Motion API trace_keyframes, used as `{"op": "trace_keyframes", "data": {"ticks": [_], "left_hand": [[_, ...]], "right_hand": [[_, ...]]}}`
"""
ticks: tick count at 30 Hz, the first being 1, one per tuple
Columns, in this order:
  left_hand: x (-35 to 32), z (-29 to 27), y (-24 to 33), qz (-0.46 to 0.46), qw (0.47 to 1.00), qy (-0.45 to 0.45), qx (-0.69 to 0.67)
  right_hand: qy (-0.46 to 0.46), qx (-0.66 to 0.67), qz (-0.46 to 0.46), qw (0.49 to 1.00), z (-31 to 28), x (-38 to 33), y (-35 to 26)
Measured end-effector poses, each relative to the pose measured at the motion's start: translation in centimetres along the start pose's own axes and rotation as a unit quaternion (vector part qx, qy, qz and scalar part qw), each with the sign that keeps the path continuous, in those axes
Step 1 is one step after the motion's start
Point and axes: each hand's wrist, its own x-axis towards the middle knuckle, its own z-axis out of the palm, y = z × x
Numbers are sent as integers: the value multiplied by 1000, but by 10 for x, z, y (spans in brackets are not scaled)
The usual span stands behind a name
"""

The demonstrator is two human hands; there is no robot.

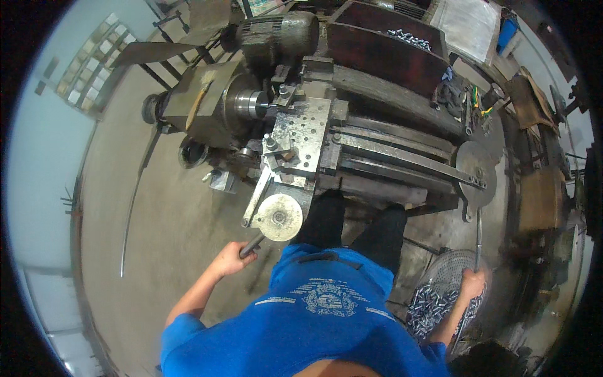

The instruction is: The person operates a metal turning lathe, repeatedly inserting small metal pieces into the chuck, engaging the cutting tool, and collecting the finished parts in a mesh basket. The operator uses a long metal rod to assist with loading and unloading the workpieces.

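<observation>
My left hand is wrapped round a dark round lever handle, which joins a pale metal disc at the near end of the lathe's cross slide. Far to the right, my right hand grips a long thin metal lever running down from a larger grey disc. Between them lies the drilled tool plate, with clamped tool holders on it. At its left the shiny chuck sits against the headstock; whether a workpiece is in it is too small to tell.
A basket of small metal parts stands below my right hand. Behind the lathe are a dark bin with more parts and a motor. A brush lies on the headstock. Tools and a glove lie at the back right.
</observation>
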Motion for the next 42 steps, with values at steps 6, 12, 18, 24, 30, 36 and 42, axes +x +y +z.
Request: {"op": "trace_keyframes", "data": {"ticks": [6,12,18,24,30,36,42], "left_hand": [[1,0,5,-5,1000,-1,-8],[2,-2,11,-2,1000,-9,14],[7,-12,15,34,997,-54,47],[22,0,3,40,998,-54,-13],[24,-4,8,32,993,-111,-9],[24,-4,17,9,993,-116,-35],[23,-5,22,39,992,-108,-53]], "right_hand": [[5,17,-12,1000,4,-13,-3],[8,9,-3,1000,-5,-20,-13],[-53,145,-36,987,4,-25,33],[-102,4,111,989,23,-108,185],[-168,-105,-18,980,47,-113,251],[-81,-66,114,988,46,-129,253],[-92,-44,131,986,36,-132,231]]}}
